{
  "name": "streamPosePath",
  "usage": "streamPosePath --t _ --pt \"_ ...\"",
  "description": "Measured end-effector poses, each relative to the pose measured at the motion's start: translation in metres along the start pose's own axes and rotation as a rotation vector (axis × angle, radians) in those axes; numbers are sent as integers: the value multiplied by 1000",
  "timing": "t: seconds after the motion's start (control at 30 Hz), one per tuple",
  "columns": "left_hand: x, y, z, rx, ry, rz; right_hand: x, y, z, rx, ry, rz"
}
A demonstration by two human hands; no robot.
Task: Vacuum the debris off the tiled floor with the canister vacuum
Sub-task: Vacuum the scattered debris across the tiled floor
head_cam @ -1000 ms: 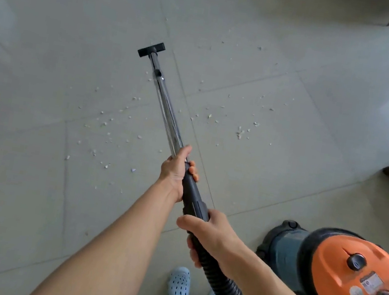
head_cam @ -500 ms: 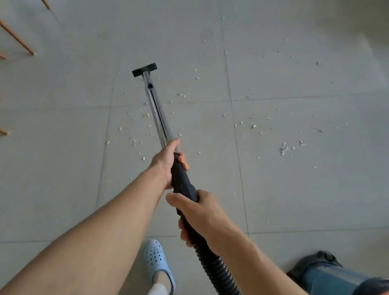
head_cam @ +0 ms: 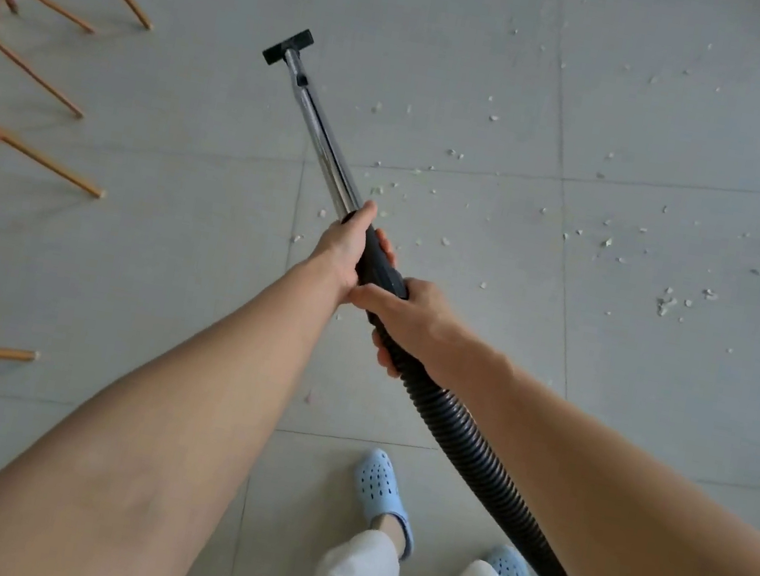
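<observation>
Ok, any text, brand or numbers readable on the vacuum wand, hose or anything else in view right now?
None. The wand, nozzle, handle and hose show no lettering.
The shoes and chair legs carry no marks either.
The canister is out of view.

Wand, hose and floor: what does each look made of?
Wand: polished metal, probably steel or chrome, judging by its bright mirror-like streaks. Hose: black ribbed plastic, with its corrugations plainly visible. Floor: large pale grey tiles, likely ceramic or porcelain, with thin grout lines and a soft sheen.
</observation>
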State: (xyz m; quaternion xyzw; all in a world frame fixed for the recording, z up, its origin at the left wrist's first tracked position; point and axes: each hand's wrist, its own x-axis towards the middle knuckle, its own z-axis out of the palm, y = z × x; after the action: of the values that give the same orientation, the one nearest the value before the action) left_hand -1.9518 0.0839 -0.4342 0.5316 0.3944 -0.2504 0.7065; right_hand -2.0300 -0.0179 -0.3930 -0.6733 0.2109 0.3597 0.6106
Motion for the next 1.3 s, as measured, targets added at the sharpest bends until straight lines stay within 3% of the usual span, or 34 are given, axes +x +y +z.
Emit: streamPosePath --t 0.4,0.67,1.3 --pt "66 88 -78 95 140 104 86 -71 74 -39 -137 -18" --pt "140 164 -85 -134 160 -35 182 -135 80 -139 -157 -19" --pt "304 232 -144 -109 156 -234 353 -188 145 -184 -105 134"
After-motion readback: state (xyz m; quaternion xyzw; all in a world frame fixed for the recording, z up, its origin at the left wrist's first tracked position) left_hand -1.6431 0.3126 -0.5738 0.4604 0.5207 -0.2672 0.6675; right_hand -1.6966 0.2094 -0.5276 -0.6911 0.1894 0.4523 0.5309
